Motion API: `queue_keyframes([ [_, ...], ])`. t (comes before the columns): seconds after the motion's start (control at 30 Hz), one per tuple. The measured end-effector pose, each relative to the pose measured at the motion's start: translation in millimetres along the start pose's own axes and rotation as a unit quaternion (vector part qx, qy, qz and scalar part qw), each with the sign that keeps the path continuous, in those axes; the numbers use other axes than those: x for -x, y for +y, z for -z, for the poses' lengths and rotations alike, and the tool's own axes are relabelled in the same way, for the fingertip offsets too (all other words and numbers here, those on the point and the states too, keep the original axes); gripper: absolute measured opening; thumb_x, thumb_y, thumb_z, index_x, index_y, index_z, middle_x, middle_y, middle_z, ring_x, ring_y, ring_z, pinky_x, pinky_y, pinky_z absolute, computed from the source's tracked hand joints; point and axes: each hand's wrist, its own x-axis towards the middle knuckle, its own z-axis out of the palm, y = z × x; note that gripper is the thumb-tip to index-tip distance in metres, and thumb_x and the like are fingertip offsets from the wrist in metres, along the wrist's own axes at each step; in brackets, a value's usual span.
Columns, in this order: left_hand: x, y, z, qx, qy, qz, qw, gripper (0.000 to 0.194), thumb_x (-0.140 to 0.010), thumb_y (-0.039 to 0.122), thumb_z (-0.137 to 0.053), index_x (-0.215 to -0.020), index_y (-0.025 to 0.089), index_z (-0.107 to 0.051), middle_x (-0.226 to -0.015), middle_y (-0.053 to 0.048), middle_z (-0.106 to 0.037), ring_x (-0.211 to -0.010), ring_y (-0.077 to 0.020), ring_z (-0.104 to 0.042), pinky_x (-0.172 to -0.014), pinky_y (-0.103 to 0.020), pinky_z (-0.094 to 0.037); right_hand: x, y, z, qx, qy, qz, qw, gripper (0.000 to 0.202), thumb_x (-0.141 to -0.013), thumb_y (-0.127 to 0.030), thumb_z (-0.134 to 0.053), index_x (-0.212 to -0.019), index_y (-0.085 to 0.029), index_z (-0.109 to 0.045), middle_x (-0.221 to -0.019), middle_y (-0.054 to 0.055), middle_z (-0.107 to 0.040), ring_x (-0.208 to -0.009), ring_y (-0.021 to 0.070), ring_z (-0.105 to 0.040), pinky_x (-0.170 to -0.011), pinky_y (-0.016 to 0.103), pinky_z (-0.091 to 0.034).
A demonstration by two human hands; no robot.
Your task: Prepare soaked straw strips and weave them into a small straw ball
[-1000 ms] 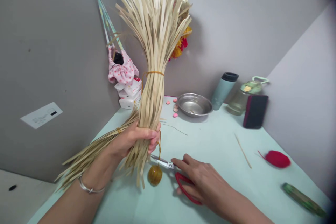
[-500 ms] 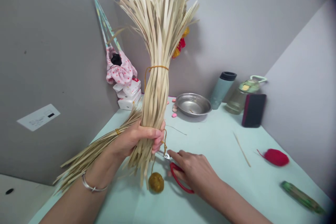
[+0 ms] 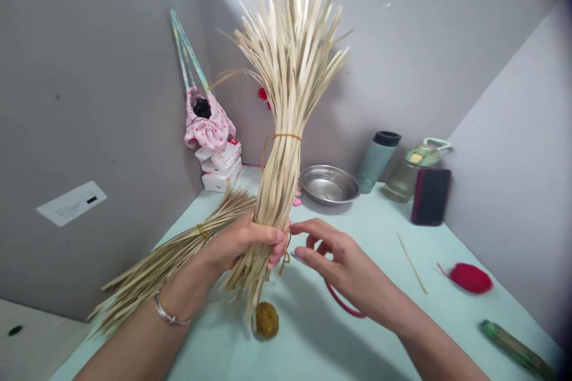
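My left hand (image 3: 263,241) is wrapped round the lower part of an upright bundle of pale flat strips (image 3: 281,172), tied higher up with an orange-brown string (image 3: 286,135). A looped end of brown yarn (image 3: 285,259) hangs beside the left fingers. My right hand (image 3: 324,247) is just right of it, index finger reaching to the yarn, with red-handled scissors (image 3: 344,302) held against the palm, mostly hidden. Below the bundle a ball of mustard-brown yarn (image 3: 267,320) rests on the table.
A second tied bundle (image 3: 165,256) lies at the left. Behind stand a metal bowl (image 3: 329,184), a tumbler (image 3: 379,161), a green bottle (image 3: 411,172) and a phone (image 3: 431,196). Red yarn (image 3: 471,278), a thin strip (image 3: 412,262) and a green-handled object (image 3: 516,348) lie at the right.
The bundle and my left hand have shifted right and slightly down in view. My right hand has lifted, with the scissors turned back into the palm and the index finger extended to the yarn.
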Motion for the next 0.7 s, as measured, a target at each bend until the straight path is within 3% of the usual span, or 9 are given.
queue_keyframes([
  [0.13, -0.6, -1.0, 6.6, -0.01, 0.027, -0.001, 1.0, 0.018, -0.076, 0.026, -0.068, -0.084, 0.015, -0.055, -0.061, 0.003, -0.053, -0.052, -0.0096, -0.05, -0.05, -0.022, -0.043, -9.9, -10.3, -4.8, -0.132, 0.01, -0.061, 0.989, 0.016, -0.091, -0.033, -0.059, -0.086, -0.021, -0.067, -0.069, -0.003, -0.057, -0.061, 0.0113, -0.045, -0.055, 0.025, -0.036],
  [0.27, -2.4, -0.6, 17.1, -0.037, 0.072, -0.006, 0.997, 0.019, -0.074, 0.025, -0.068, -0.084, 0.015, -0.056, -0.06, 0.003, -0.054, -0.052, -0.0094, -0.049, -0.049, -0.021, -0.043, -4.2, -13.7, 7.8, -0.247, -0.07, -0.089, 0.963, 0.016, -0.094, -0.032, -0.055, -0.082, -0.02, -0.056, -0.074, -0.002, -0.062, -0.058, 0.0088, -0.041, -0.054, 0.023, -0.033],
  [0.37, -3.3, 0.6, 22.5, -0.077, 0.079, -0.009, 0.994, 0.016, -0.075, 0.024, -0.068, -0.08, 0.014, -0.056, -0.06, 0.002, -0.054, -0.052, -0.0095, -0.05, -0.05, -0.022, -0.042, -0.3, -16.2, 9.8, -0.294, -0.124, -0.102, 0.942, 0.016, -0.097, -0.036, -0.052, -0.091, -0.021, -0.054, -0.071, -0.003, -0.063, -0.054, 0.0075, -0.039, -0.052, 0.022, -0.03],
  [0.5, -2.1, 4.0, 22.6, -0.113, 0.078, -0.019, 0.99, 0.013, -0.076, 0.023, -0.066, -0.08, 0.014, -0.057, -0.06, 0.001, -0.056, -0.053, -0.0107, -0.052, -0.051, -0.023, -0.042, -5.4, -14.2, -3.0, -0.297, -0.126, -0.107, 0.94, 0.027, -0.092, -0.044, -0.061, -0.107, -0.022, -0.058, -0.063, -0.008, -0.047, -0.055, 0.0077, -0.033, -0.05, 0.022, -0.024],
  [0.63, -1.0, 8.0, 20.6, -0.115, 0.088, -0.018, 0.989, 0.013, -0.073, 0.022, -0.066, -0.078, 0.015, -0.057, -0.058, 0.001, -0.057, -0.052, -0.0122, -0.052, -0.05, -0.025, -0.043, -10.5, -15.8, -7.6, -0.213, -0.115, -0.108, 0.964, 0.033, -0.091, -0.049, -0.062, -0.081, -0.018, -0.063, -0.062, -0.008, -0.03, -0.057, 0.0085, -0.021, -0.049, 0.023, -0.018],
  [0.7, -0.5, 9.5, 22.8, -0.111, 0.097, -0.02, 0.989, 0.015, -0.072, 0.023, -0.068, -0.079, 0.015, -0.057, -0.058, 0.001, -0.056, -0.052, -0.012, -0.052, -0.051, -0.025, -0.044, -8.3, -19.1, -2.3, -0.183, -0.098, -0.104, 0.973, 0.038, -0.094, -0.051, -0.054, -0.08, -0.018, -0.064, -0.059, -0.008, -0.026, -0.055, 0.0091, -0.02, -0.048, 0.024, -0.017],
])
